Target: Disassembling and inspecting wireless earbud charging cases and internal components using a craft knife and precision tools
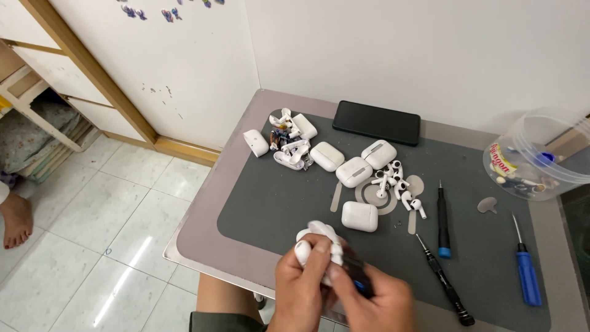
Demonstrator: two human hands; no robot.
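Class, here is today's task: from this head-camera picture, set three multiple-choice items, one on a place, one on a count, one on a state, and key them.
1. The black phone lies:
A at the mat's far edge
B on the floor
C in the tub

2. Blue-handled screwdrivers fully blue in the grip:
A none
B one
C four

3. The left hand:
A lies flat and empty
B grips a white case
C points at the wall

Key: A, it sits beyond the cases; B, only one at right; B, fingers wrap the white case.

Near our left hand (301, 286) we see glossy white plastic cases (359, 216) on a matt grey mat (270, 203), beyond them a shiny black phone (376, 122).
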